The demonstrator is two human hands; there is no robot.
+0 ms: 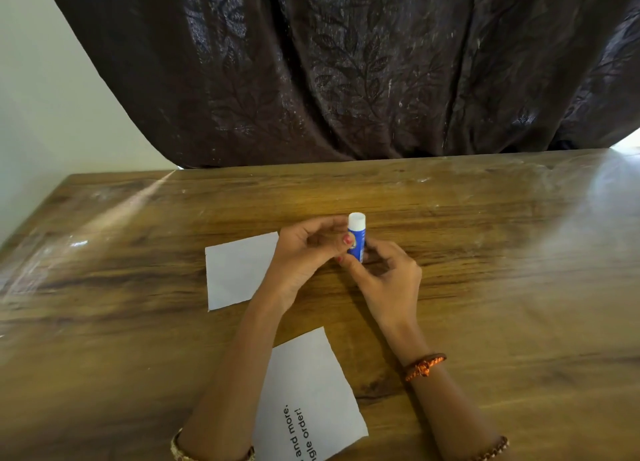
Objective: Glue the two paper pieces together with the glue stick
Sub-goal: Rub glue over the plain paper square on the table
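Surface: a glossy wooden table fills my view, with glare streaks on its left and right.
Near paper: a printed sheet lies flat closest to me, between the forearms, the left arm over its edge.
Hands: I see the left hand and right hand meet mid-table, both closed on the glue stick.
Glue stick: upright, blue body, white cap on top and seemingly still on; the right fingers pinch the base, the left thumb presses the body.
Far paper: a blank sheet lies just left of the left hand, partly under it.
Backdrop: a dark leaf-patterned curtain hangs behind the table.
Risk: I judge the cap could pop free and roll off the slick top.
Risk: loose sheets may slide under glue strokes unless pinned.
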